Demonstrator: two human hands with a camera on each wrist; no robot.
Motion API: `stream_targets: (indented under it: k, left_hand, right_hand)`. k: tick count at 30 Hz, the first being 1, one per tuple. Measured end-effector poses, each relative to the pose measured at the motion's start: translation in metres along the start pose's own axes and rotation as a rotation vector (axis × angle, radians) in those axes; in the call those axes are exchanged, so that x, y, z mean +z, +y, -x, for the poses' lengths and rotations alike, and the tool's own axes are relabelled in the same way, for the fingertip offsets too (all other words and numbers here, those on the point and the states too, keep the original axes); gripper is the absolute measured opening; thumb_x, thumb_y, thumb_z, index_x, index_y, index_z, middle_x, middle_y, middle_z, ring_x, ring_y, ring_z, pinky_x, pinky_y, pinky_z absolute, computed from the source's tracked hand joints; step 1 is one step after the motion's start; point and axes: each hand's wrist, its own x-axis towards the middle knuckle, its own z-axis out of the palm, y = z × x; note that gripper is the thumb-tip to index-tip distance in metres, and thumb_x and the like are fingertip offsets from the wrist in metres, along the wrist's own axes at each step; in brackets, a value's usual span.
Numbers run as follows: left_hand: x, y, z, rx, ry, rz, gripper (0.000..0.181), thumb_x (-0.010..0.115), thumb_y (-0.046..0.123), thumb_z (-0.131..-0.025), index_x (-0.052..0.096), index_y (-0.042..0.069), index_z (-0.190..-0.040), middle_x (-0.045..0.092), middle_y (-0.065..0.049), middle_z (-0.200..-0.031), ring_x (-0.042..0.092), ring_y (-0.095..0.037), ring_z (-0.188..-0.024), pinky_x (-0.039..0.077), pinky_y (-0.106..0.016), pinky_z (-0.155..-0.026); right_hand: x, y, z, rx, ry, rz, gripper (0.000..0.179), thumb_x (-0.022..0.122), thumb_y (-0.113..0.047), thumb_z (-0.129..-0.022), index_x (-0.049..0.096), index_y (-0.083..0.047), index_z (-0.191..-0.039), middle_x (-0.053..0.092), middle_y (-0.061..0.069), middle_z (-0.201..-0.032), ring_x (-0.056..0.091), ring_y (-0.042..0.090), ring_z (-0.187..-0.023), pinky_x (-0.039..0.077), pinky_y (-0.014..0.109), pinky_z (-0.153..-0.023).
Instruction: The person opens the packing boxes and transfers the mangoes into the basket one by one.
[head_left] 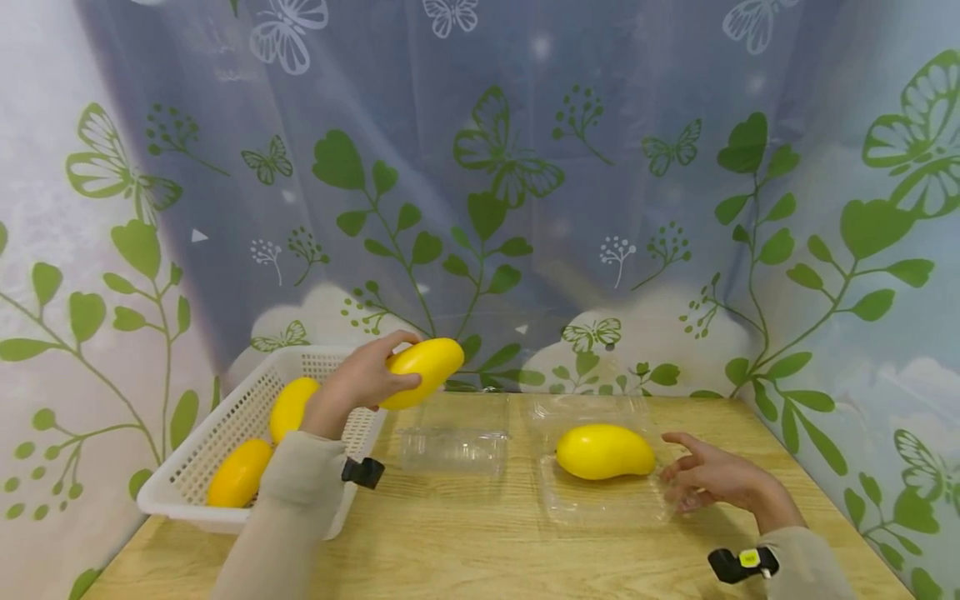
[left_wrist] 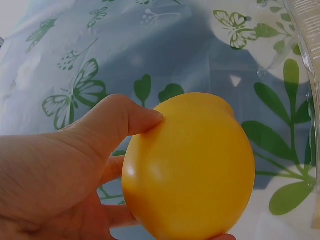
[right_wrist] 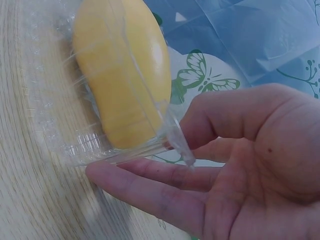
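My left hand (head_left: 356, 385) grips a yellow mango (head_left: 435, 367) in the air, right of the basket. Seen from the left wrist, the thumb lies on the mango's near top side and the other fingers are partly hidden behind it. A second yellow mango (head_left: 604, 452) lies on its side in a clear plastic container (head_left: 581, 507) on the right of the table. At that container's right edge is my right hand (head_left: 712, 477). In the right wrist view its thumb is at the rim, with fingers against the outer wall, pinching the plastic.
A white perforated basket (head_left: 176, 511) stands at the left with two more mangoes, one near the front (head_left: 238, 477) and one behind (head_left: 291, 408). Between basket and right container sits another clear plastic container (head_left: 453, 452). A patterned curtain (head_left: 525, 250) hangs behind the wooden table (head_left: 450, 550).
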Motion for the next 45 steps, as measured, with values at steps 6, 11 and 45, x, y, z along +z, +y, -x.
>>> stream_targets:
  k: [6, 11, 45]
  left_hand:
    - [-0.004, -0.008, 0.002, -0.005, 0.008, -0.010, 0.056, 0.068, 0.027, -0.100, 0.045, 0.020, -0.150, 0.056, -0.028, -0.140, 0.065, -0.029, -0.088, 0.058, -0.036, -0.058]
    - [-0.009, -0.015, 0.005, -0.016, 0.010, -0.025, 0.059, 0.067, 0.027, -0.100, 0.042, 0.018, -0.153, 0.052, -0.031, -0.144, 0.068, -0.032, -0.093, 0.060, -0.036, -0.059]
    - [-0.037, -0.050, 0.025, -0.101, 0.010, -0.025, 0.064, 0.064, 0.029, -0.102, 0.033, 0.013, -0.157, 0.040, -0.039, -0.152, 0.067, -0.039, -0.104, 0.061, -0.036, -0.066]
  right_hand:
    - [0.001, 0.000, 0.000, -0.010, -0.003, -0.002, 0.090, 0.056, -0.002, -0.098, -0.010, 0.006, -0.159, 0.045, 0.046, -0.136, 0.068, 0.019, -0.079, 0.064, 0.038, -0.077]
    - [0.002, -0.001, 0.000, -0.006, 0.001, 0.000, 0.091, 0.056, -0.001, -0.097, -0.010, 0.006, -0.160, 0.046, 0.046, -0.137, 0.069, 0.020, -0.080, 0.064, 0.038, -0.077]
    - [-0.003, 0.003, -0.001, -0.003, -0.001, 0.000, 0.091, 0.056, -0.001, -0.097, -0.009, 0.006, -0.160, 0.046, 0.045, -0.137, 0.071, 0.028, -0.096, 0.064, 0.043, -0.080]
